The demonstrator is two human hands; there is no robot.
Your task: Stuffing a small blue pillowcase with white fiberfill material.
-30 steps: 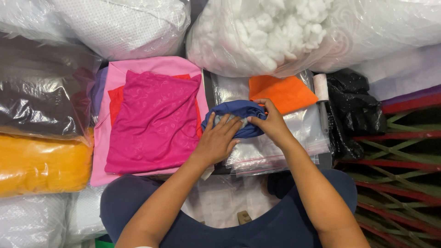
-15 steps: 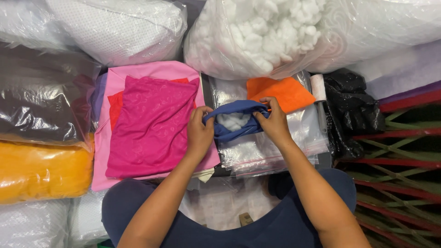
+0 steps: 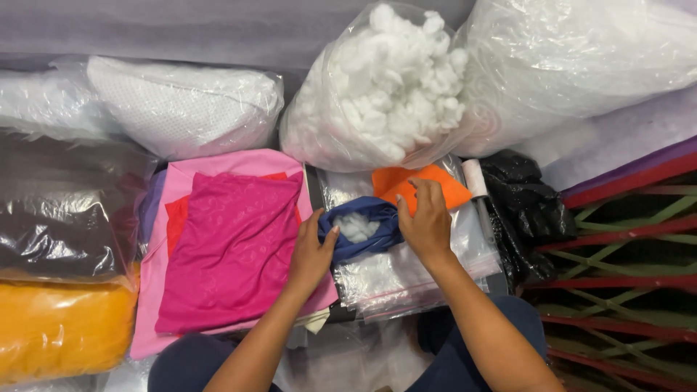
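Note:
My left hand [image 3: 314, 250] and my right hand [image 3: 425, 221] grip the two sides of a small dark blue fabric cover [image 3: 367, 231], holding its mouth apart. White fibre stuffing [image 3: 357, 227] shows inside the cover. The cover rests on a stack of clear plastic bags [image 3: 406, 272]. An orange cloth piece [image 3: 425, 185] lies just beyond my right hand, partly under its fingers.
A magenta cloth [image 3: 232, 250] lies on pink cloth [image 3: 210, 165] to the left. A big clear bag of white stuffing [image 3: 381, 87] stands behind. Bagged dark fabric [image 3: 65, 210] and orange material [image 3: 62, 330] sit far left; a black bag [image 3: 526, 203] and red-green lattice [image 3: 624, 290] at right.
The blue cover was flat under both hands; my hands have pulled its mouth apart and white stuffing now shows inside. My right hand has shifted up toward the orange cloth.

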